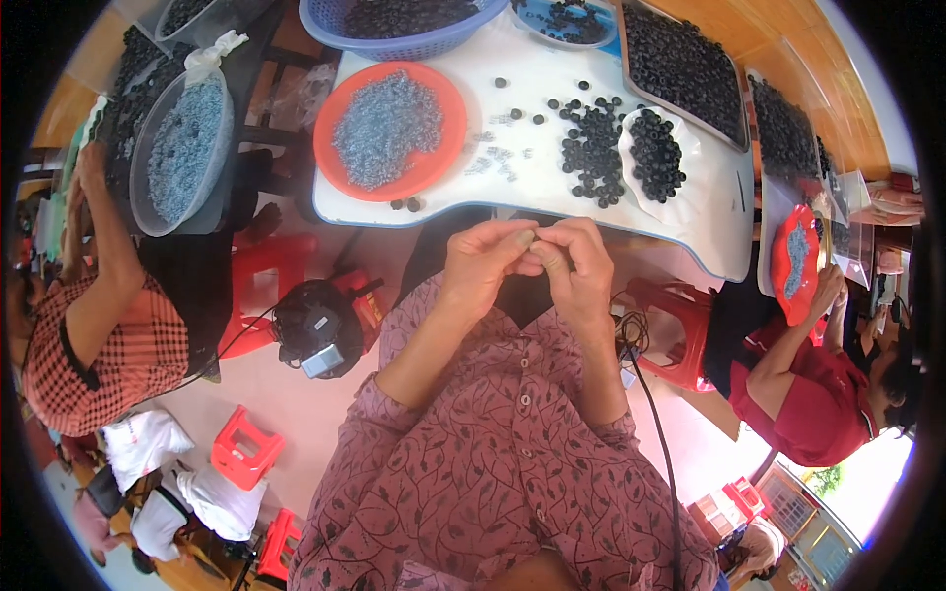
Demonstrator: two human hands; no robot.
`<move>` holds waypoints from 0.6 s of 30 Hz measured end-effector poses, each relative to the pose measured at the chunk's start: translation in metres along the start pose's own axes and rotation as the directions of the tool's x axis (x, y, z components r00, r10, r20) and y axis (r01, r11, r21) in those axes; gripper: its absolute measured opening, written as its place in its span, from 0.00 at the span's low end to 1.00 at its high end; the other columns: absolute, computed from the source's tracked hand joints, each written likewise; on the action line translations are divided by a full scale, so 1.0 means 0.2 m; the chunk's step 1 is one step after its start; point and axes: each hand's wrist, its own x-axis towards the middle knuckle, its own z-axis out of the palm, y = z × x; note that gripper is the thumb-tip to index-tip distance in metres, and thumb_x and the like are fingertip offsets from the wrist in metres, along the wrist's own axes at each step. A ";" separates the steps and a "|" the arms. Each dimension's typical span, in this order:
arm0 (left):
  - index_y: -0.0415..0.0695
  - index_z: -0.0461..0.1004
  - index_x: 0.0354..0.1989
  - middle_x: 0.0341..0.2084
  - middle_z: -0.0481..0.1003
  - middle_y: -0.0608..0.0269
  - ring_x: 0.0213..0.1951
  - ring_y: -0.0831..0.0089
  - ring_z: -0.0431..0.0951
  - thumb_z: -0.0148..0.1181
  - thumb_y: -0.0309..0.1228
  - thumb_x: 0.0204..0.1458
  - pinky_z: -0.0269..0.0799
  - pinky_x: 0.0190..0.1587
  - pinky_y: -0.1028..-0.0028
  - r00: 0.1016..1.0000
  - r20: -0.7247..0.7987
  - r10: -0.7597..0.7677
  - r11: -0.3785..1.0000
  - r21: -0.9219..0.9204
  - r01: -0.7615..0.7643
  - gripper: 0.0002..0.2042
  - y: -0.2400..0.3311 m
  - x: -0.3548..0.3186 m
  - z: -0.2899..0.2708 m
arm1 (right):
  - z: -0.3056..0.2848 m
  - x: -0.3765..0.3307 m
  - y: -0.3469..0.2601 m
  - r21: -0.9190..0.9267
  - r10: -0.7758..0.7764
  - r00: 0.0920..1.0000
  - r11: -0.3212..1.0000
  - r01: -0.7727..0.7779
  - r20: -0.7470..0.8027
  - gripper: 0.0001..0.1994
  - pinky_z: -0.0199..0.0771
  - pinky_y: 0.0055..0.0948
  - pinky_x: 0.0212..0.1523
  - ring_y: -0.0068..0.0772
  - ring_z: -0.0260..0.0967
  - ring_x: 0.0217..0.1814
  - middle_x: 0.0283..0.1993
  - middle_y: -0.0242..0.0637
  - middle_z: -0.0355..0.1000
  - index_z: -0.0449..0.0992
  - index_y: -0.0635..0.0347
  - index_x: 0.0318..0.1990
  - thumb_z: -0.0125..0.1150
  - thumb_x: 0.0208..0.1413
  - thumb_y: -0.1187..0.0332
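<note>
Just in front of the white table's near edge, my left hand (479, 264) and my right hand (579, 268) meet, thumbs and fingertips pinched together. What they hold is tiny and mostly hidden; only a dark speck shows between the fingertips. On the table (473, 108) beyond them lie small loose silvery pieces (498, 158), perhaps springs. An orange-red plate (325, 148) to the left carries a heap of similar grey-blue pieces (386, 128). Right of centre are many small black round parts (591, 148), and more of them fill a white scalloped dish (680, 202).
At the back stand a blue basket (414, 44), a blue-rimmed bowl (562, 39) and a tray of black parts (685, 74). Co-workers sit at left (108, 345) and right (808, 394). A black cable (655, 404) runs beside my right arm; red stools (246, 448) stand around.
</note>
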 end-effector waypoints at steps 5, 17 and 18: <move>0.35 0.77 0.42 0.31 0.79 0.58 0.30 0.73 0.80 0.60 0.25 0.56 0.80 0.33 0.75 1.000 -0.001 0.000 0.999 -0.037 0.000 0.08 -0.01 0.00 0.00 | 0.00 -0.01 -0.01 0.062 0.058 0.997 0.997 -0.056 -0.041 0.07 0.74 0.25 0.31 0.30 0.73 0.33 0.36 0.38 0.71 0.76 0.64 0.37 0.65 0.51 0.79; 0.35 0.77 0.44 0.32 0.79 0.60 0.31 0.76 0.79 0.59 0.27 0.58 0.78 0.34 0.76 1.000 -0.011 0.017 1.000 0.023 -0.017 0.09 0.00 -0.02 0.01 | 0.00 -0.03 0.03 0.189 0.096 0.995 0.978 -0.092 -0.012 0.08 0.73 0.22 0.34 0.25 0.72 0.35 0.38 0.36 0.70 0.76 0.64 0.40 0.63 0.52 0.81; 0.35 0.76 0.45 0.33 0.78 0.60 0.31 0.75 0.79 0.58 0.27 0.58 0.79 0.35 0.76 1.000 -0.001 0.006 1.000 0.023 -0.006 0.10 0.01 -0.02 0.01 | 0.01 -0.03 0.05 0.188 0.084 0.996 0.979 -0.079 -0.019 0.08 0.73 0.21 0.35 0.25 0.72 0.36 0.38 0.36 0.70 0.76 0.64 0.40 0.63 0.52 0.81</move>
